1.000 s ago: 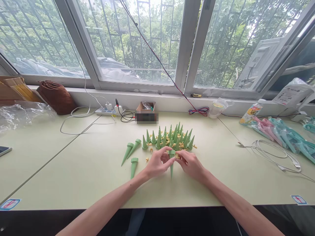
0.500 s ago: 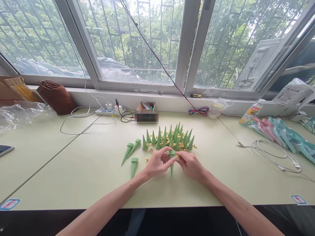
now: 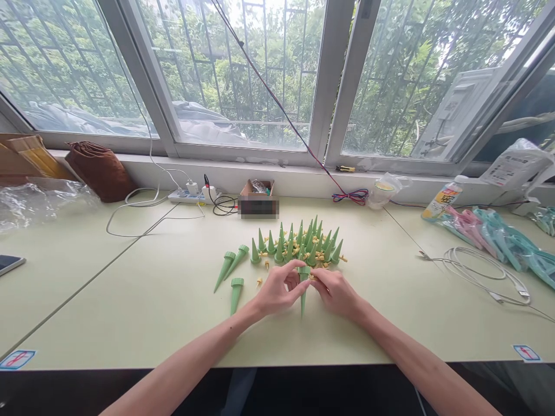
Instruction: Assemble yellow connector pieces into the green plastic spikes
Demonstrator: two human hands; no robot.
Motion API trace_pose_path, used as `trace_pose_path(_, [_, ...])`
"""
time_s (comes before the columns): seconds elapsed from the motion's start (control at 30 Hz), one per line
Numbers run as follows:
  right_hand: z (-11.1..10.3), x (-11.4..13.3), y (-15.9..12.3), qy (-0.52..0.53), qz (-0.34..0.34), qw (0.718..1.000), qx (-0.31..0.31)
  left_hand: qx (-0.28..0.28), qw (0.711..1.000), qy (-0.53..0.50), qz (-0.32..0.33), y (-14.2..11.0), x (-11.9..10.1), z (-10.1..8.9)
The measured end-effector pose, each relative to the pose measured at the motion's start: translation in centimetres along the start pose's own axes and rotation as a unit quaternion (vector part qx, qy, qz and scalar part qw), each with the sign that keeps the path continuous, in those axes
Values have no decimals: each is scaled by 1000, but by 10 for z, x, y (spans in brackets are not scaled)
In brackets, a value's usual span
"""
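Between the fingers of my left hand (image 3: 280, 289) is a green plastic watering spike (image 3: 303, 297), its ribbed cap up and its point down. My right hand (image 3: 336, 289) is closed in a pinch on a small yellow valve (image 3: 311, 277) at the side of the cap; the fingers partly cover it. Just beyond my hands several green spikes (image 3: 280, 251) stand point up in a cluster, with yellow valves at their bases. Left of my left hand, loose green spikes (image 3: 224, 270) lie on the table. Two small yellow pieces (image 3: 259, 282) lie near that hand.
A small cardboard box (image 3: 259, 199) and a power strip (image 3: 191, 196) stand at the back. To the right are a coiled white cable (image 3: 485, 271), a bottle (image 3: 442, 199) and bagged teal and pink items (image 3: 498, 237). A phone (image 3: 11, 264) lies at the left edge.
Both hands stay in nearly the same place. The spike and the fingers around its cap have shifted only very slightly. The phone at the left edge shows slightly more than at first.
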State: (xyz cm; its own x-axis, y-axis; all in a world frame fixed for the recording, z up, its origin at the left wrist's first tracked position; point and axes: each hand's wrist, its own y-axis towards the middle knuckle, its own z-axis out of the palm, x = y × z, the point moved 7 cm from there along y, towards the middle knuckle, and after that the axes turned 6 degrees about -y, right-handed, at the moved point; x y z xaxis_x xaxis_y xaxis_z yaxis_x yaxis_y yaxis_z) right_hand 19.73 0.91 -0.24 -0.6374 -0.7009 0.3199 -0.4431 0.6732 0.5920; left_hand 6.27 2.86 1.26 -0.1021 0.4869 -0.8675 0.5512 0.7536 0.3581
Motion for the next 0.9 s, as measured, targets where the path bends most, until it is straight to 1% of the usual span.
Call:
trace_pose_path(0.33, [3,1,1,26,4,999,30,13,1000,9,20,0,-2,2])
trace_pose_path(0.63, [7,-4,-1,79,25,995,47,16,994,102,44,-1,-1,2])
trace_pose_path(0.73, [6,-4,1,90,36,994,45,11,998,63,27,-1,2,1])
trace_pose_path(0.83, [4,-4,3,89,53,994,36,3,1000,-25,-15,1,6,1])
trace_pose_path(0.9, [2,-4,3,85,59,995,17,1,995,-87,-54,1,10,1])
